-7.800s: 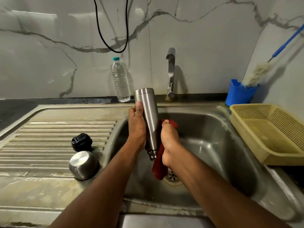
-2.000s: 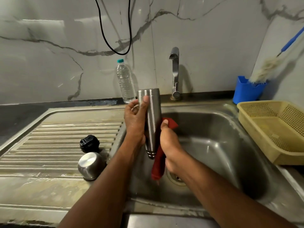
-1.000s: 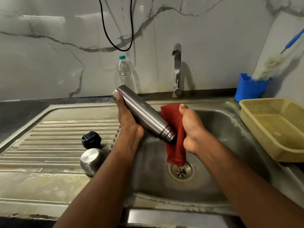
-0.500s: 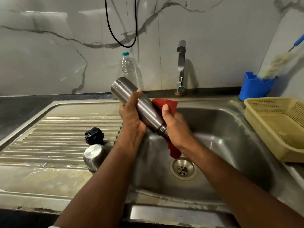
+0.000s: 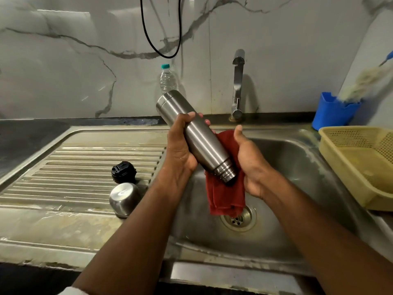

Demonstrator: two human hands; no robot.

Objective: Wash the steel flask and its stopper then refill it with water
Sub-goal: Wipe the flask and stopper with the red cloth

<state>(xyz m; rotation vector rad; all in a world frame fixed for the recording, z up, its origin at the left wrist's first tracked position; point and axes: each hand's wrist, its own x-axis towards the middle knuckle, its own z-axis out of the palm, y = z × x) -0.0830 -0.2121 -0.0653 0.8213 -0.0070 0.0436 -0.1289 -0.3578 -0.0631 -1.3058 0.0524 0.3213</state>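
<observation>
One steel flask [image 5: 196, 136] slants, mouth down-right, base up-left.

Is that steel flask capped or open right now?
Open. The tapered steel flask shows a bare threaded neck pointing down over the sink, while the black stopper and steel cap sit apart on the drainboard.

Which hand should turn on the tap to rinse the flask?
Probably the right hand: it sits nearer the tap and holds only the red cloth, easily dropped. The left hand grips the flask.
</observation>
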